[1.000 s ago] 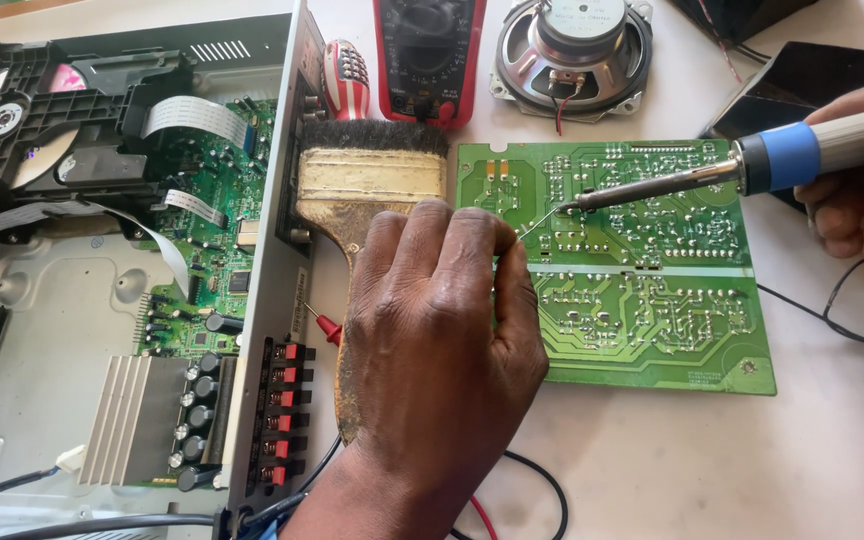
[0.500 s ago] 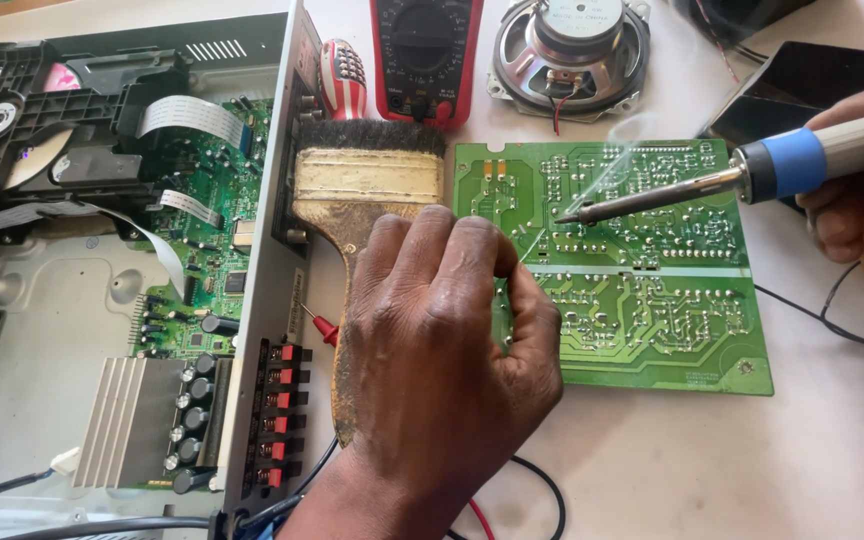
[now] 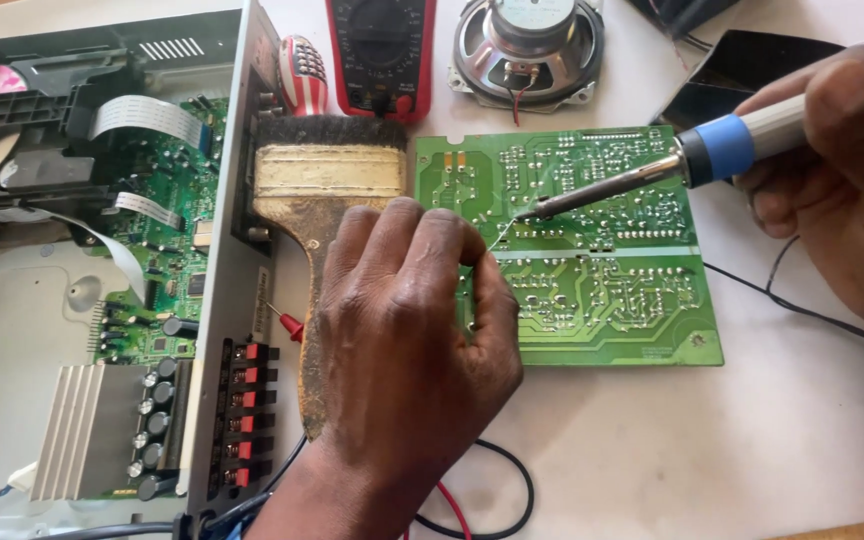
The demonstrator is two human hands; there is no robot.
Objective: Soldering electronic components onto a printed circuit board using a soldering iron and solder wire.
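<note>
- A white worktop (image 3: 752, 450) fills the view from the head camera and carries everything below.
- An opened electronics chassis (image 3: 102, 300) takes up the left side, showing a green board, ribbon cables, a finned heat sink and a row of red terminals.
- A bare green circuit board (image 3: 612, 300) lies solder side up at centre right, just beside the chassis.
- The left hand (image 3: 402, 360) rests over the board's left edge, fingers curled, pinching a thin solder wire (image 3: 500, 238); it hides that part of the board.
- A wide, worn paintbrush (image 3: 327, 185) lies between chassis and board, its handle running under the left hand.
- The right hand (image 3: 842, 170) comes in from the right, closed around a blue-handled soldering iron (image 3: 652, 180) whose tip touches the board at the wire's end.
- A round speaker (image 3: 527, 45) sits above the board.
- A red multimeter (image 3: 380, 50) stands left of the speaker.
- Black and red cables (image 3: 492, 500) loop near the left wrist.
</note>
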